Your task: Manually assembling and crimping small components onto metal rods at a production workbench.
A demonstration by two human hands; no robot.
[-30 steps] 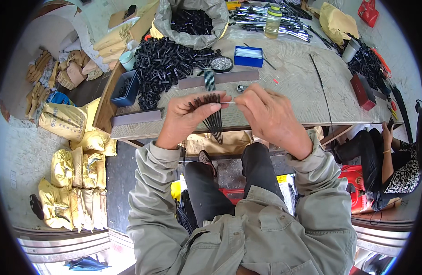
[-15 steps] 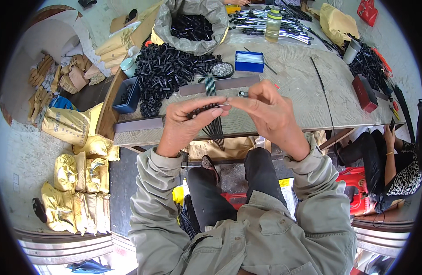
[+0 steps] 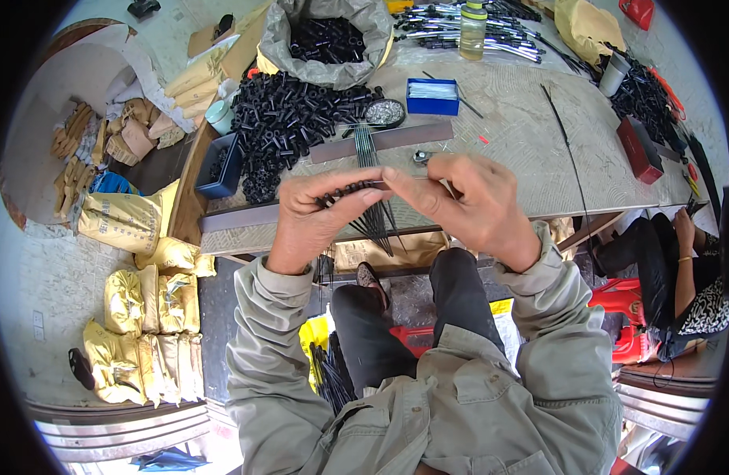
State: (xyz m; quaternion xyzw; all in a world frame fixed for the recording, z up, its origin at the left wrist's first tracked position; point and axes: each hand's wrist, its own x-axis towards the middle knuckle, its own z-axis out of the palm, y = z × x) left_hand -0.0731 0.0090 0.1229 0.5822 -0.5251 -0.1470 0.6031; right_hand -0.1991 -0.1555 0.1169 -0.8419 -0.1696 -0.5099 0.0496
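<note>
My left hand (image 3: pixel 309 207) is closed around a fanned bundle of thin black rods (image 3: pixel 372 226), above the table's near edge. A row of small black knobs (image 3: pixel 344 192) shows between its thumb and forefinger. The rods run under the fingers, and their far ends lie on a flat grey-brown strip (image 3: pixel 416 139) on the table. My right hand (image 3: pixel 471 198) is closed in a pinch, its forefinger tip meeting the left fingertips at the right end of the row. What it pinches is hidden.
Black tubular parts (image 3: pixel 281 119) heap at left beside a lined sack (image 3: pixel 261 51). Beyond my hands are a dish of small shiny pieces (image 3: pixel 385 113), a blue box (image 3: pixel 432 98) and a bottle (image 3: pixel 473 32). A dark red box (image 3: pixel 640 150) stands right, near a seated person (image 3: pixel 689 277).
My right hand's fingers have curled in closer to the left fingertips. A thin pale sliver seen there before is now hidden. The left hand keeps its hold; the whole view has shifted slightly.
</note>
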